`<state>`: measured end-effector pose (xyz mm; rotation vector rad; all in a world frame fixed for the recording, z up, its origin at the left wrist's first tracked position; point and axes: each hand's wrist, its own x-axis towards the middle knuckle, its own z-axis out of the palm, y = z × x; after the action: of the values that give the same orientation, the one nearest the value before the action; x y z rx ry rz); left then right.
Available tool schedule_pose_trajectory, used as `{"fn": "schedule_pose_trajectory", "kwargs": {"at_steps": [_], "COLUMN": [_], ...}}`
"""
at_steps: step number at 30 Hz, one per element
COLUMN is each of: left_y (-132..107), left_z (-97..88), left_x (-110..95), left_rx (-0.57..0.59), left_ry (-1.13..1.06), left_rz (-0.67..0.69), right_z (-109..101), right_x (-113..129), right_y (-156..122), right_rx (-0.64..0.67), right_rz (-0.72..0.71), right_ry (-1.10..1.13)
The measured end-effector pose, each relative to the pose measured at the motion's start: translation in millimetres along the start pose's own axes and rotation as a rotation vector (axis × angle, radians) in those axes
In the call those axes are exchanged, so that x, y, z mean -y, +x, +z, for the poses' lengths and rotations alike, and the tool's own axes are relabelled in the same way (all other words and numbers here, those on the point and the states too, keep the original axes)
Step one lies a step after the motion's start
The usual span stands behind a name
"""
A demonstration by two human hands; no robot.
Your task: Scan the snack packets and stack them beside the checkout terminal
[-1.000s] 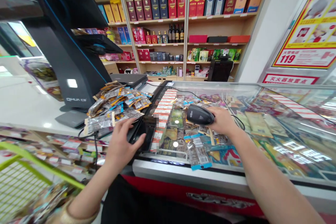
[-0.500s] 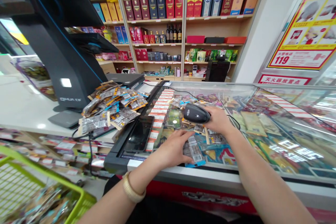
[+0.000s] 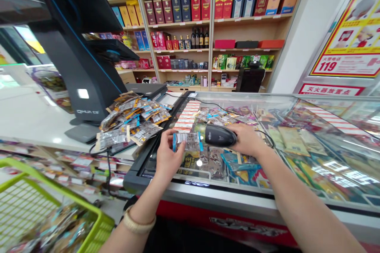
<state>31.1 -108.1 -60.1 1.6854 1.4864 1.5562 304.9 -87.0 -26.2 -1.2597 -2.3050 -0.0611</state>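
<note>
My left hand (image 3: 170, 152) grips a small snack packet (image 3: 187, 141) with blue ends, raised above the glass freezer top. Its printed label side faces up. My right hand (image 3: 245, 139) is wrapped round a black barcode scanner (image 3: 220, 136), whose head points left, close to the packet's right end. A cable runs from the scanner across the glass. More packets (image 3: 219, 118) lie on the glass behind the scanner. To the left, a heap of similar packets (image 3: 133, 116) is piled on the counter beside the monitor stand.
A checkout terminal (image 3: 86, 63) stands on the white counter (image 3: 38, 118) at left. A green basket (image 3: 97, 221) holding packets is at lower left. The glass freezer (image 3: 297, 174) stretches right. Shelves (image 3: 181, 25) of boxes and bottles stand behind.
My left hand has picked up the blue-ended packet from the glass and carried it left and up in front of the scanner. The scanner has shifted slightly, staying in my right hand.
</note>
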Motion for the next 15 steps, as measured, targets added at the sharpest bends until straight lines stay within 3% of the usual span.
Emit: {"fn": "schedule_pose_trajectory", "kwargs": {"at_steps": [6,10,15], "left_y": [-2,-3,13], "left_z": [1.4,-0.2,-27.0], "left_x": [-3,-3,3], "left_rx": [-0.007,-0.028,-0.127], "left_ry": [-0.006,-0.004,0.07], "left_rz": [0.013,0.012,0.014], "right_z": [4,2,1], "right_x": [4,3,-1], "right_y": [2,0,-1], "right_rx": [0.072,0.05,0.006], "right_rz": [-0.003,-0.005,0.005], "right_ry": [-0.015,0.008,0.001]}}
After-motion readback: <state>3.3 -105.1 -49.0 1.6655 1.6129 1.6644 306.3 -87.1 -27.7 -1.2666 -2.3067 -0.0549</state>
